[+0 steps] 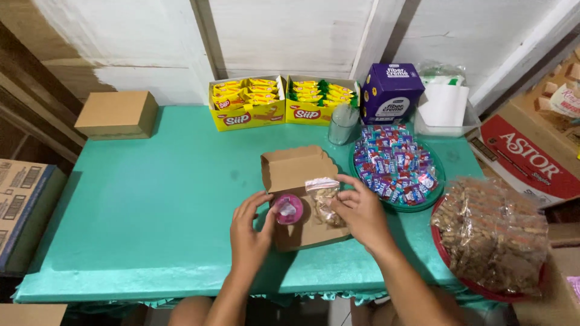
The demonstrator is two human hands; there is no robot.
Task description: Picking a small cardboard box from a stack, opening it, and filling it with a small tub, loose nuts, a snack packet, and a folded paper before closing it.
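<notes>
Turquoise counter (pixel 151 205) against a whitewashed wall. At frame centre lies an open brown cardboard box (pixel 299 193) with its lid raised. Left hand (pixel 249 232): fingers lightly curled against a pink cup (pixel 288 209) in the box. Right hand (pixel 362 211): fingers pinching a clear snack bag (pixel 325 199) beside the cup. Right of these, a green tray of wrapped candies (pixel 396 163).

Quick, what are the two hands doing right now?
Left hand: open, fingertips on the pink cup in the open cardboard box.
Right hand: fingers on the small clear snack bag.
</notes>
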